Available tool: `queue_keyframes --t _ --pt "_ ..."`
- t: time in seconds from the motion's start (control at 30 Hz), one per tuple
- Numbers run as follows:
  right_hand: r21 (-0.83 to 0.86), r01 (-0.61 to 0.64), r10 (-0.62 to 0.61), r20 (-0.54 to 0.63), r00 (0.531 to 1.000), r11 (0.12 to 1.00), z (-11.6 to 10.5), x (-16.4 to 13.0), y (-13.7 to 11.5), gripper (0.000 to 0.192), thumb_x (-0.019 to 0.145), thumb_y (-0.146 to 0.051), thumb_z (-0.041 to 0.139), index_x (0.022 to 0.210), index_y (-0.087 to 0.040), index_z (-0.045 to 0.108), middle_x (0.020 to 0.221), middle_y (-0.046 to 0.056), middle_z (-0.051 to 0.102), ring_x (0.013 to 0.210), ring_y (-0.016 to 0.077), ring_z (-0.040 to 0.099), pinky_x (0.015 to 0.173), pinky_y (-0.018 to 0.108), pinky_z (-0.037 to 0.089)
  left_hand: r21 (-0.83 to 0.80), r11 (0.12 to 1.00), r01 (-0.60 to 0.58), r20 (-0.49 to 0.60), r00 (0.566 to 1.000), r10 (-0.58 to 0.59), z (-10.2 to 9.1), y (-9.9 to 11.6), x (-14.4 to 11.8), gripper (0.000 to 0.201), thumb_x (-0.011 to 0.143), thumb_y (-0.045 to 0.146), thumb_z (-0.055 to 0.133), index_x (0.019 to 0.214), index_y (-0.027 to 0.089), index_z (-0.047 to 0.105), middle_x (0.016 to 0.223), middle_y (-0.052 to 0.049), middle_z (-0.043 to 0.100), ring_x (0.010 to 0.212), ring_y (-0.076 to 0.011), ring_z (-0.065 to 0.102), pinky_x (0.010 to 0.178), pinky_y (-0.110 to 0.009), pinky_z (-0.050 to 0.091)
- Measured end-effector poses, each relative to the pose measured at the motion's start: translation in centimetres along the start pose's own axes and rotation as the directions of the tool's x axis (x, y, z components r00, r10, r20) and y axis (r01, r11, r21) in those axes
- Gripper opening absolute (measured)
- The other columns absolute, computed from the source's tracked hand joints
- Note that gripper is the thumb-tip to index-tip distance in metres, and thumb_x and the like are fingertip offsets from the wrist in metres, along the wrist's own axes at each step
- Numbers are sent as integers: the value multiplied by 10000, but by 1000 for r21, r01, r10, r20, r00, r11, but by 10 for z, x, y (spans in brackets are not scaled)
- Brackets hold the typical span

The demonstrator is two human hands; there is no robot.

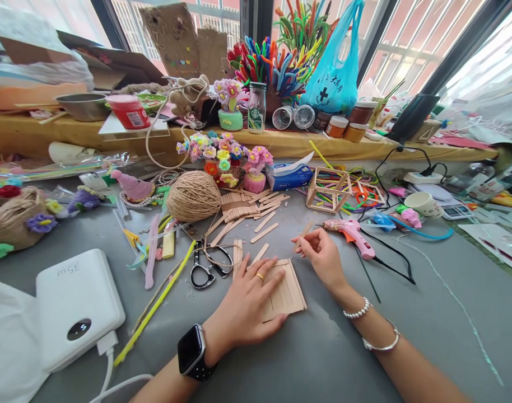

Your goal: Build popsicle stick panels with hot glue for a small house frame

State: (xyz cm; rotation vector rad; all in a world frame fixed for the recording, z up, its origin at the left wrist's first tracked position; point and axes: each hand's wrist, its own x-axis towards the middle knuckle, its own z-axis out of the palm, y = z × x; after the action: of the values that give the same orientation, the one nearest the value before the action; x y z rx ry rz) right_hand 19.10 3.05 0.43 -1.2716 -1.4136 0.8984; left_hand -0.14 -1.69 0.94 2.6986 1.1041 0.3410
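My left hand (pixel 256 296) lies flat with spread fingers on a panel of joined craft sticks (pixel 290 294), covering its left part. To the right, my right hand (pixel 321 252) pinches a craft stick (pixel 304 234) between thumb and fingers, just above the table. Loose craft sticks (pixel 264 232) lie scattered beyond the panel, beside a bundle of sticks (pixel 239 207). A pink hot glue gun (pixel 352 235) rests on its side right of my right hand. Left of the panel are black-handled scissors (pixel 205 268) with twine across them.
A ball of twine (pixel 192 196) and an open stick frame (pixel 329 190) stand farther back. A white power bank (pixel 79 308) with a cable lies at left. The glue gun's black cord (pixel 396 274) loops at right. Jars, flowers and a blue bag (pixel 335 67) fill the ledge.
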Motion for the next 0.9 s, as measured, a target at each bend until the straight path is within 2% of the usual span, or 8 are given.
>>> queue_keyframes --t 0.1,0.27,0.43,0.6,0.9 --pt "36 -10 8 46 999 999 3 -2 1 191 766 -337 533 774 -200 401 781 51 645 580 127 591 562 273 499 -7 1000 -3 -1 1000 3 0 0 0 639 725 455 493 1289 202 330 1355 -128 338 1240 -300 269 1017 -557 68" --pt "51 -14 6 147 989 999 4 -2 0 261 780 -342 511 984 -186 468 795 41 636 609 133 603 580 280 525 -5 1000 -1 -2 1000 1 1 -1 -1 640 725 465 489 1288 202 334 1352 -133 339 1242 -298 266 1016 -556 70" --pt "16 -9 6 186 983 1000 6 -4 -1 235 776 -372 514 891 -171 552 794 58 651 631 160 627 597 302 545 -4 1000 -1 4 1000 1 2 -1 0 635 736 471 473 1294 209 320 1363 -129 322 1253 -288 248 1016 -557 63" --pt "-87 40 -25 167 986 995 5 -6 -2 212 787 -361 504 851 -172 574 800 58 647 613 155 624 585 293 546 -5 1000 8 26 1000 -8 0 0 0 638 738 473 470 1296 206 313 1359 -130 328 1257 -282 242 1019 -553 57" --pt "-135 63 -45 131 990 989 -2 -3 -2 209 783 -380 510 833 -189 579 753 24 628 570 146 617 552 270 533 -24 1000 10 11 1000 -10 0 0 0 643 725 471 489 1291 215 323 1350 -129 342 1242 -298 267 1011 -563 88"
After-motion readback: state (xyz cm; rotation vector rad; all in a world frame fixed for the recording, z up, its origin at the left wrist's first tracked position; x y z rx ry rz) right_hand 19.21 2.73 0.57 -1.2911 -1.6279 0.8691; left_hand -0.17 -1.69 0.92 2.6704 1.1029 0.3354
